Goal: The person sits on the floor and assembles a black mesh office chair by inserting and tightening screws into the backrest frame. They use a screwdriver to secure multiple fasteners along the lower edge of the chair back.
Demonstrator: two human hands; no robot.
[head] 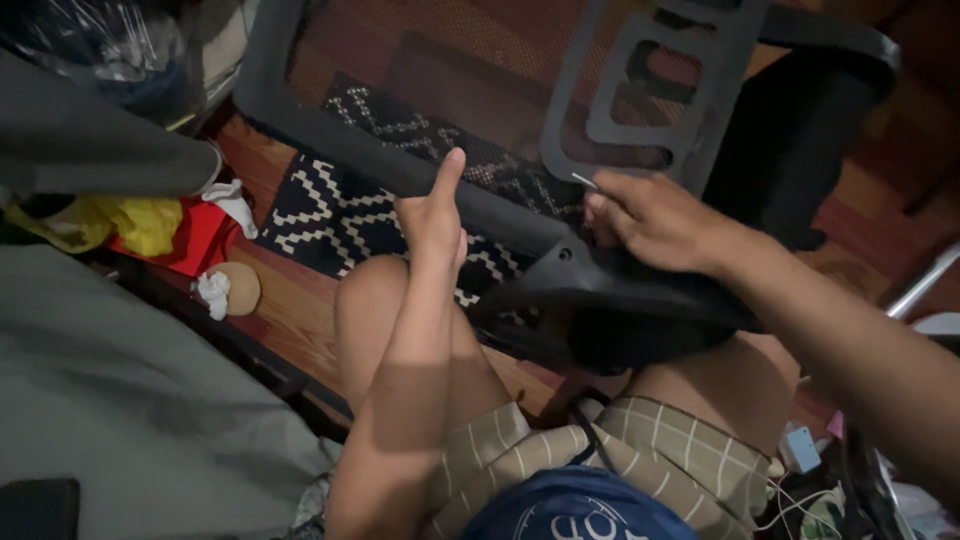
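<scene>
A black mesh office-chair backrest [330, 130] with a plastic lumbar frame [660, 90] lies tilted across my knees. My left hand [432, 215] grips the lower edge of the backrest frame, thumb pointing up. My right hand [650, 215] rests on the black bracket [600, 290] at the base of the backrest and pinches a thin metal tool [584, 180], likely a hex key, between its fingertips. A screw hole [565, 254] shows on the bracket just below that hand.
A black-and-white zigzag rug [320, 215] lies on the wooden floor [290, 300]. Grey bedding [120, 390] fills the lower left. Yellow and red bags [150, 230] and crumpled tissue [212, 292] sit at left. A white charger and cables [800, 450] lie at lower right.
</scene>
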